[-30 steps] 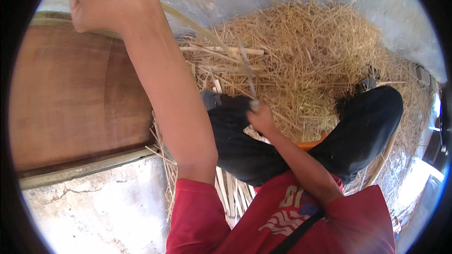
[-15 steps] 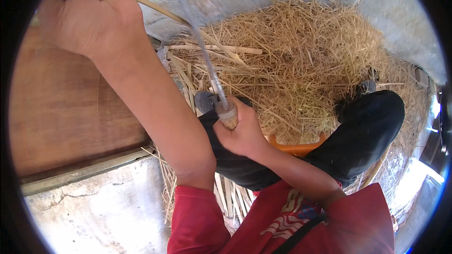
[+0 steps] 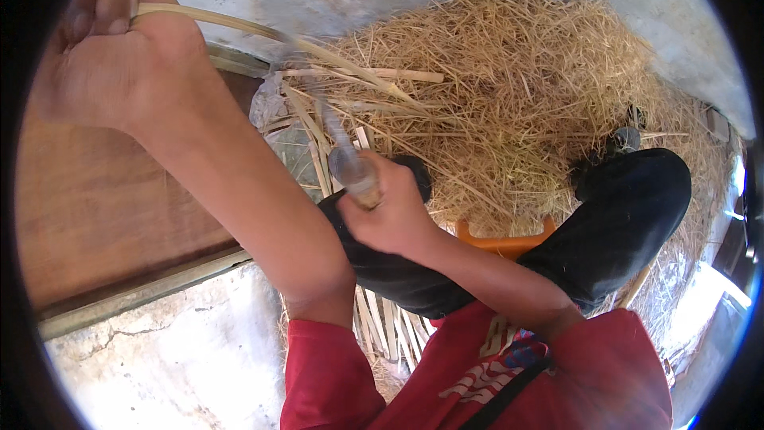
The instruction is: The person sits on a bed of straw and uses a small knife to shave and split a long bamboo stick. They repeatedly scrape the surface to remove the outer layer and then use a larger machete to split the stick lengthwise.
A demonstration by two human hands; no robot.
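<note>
Nearest, our right hand point(image 3: 390, 215) closed around a knife point(image 3: 344, 155) handle over our dark-trousered knee, blade blurred; beyond, our raised left hand point(image 3: 111, 56) gripping one end of a bamboo strip point(image 3: 263, 32); farthest, the straw pile point(image 3: 509, 95).

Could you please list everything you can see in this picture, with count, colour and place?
strip: one, pale tan, from left hand toward the shavings
knife: one, blurred blade, wooden handle, in right hand
shavings: one heap, straw yellow, upper centre
slats: several, pale, under the legs
stool: one, orange, under the legs
board: one, brown, left
floor: grey concrete, lower left
left hand: grip on strip, upper left
right hand: grip on knife, centre
</note>
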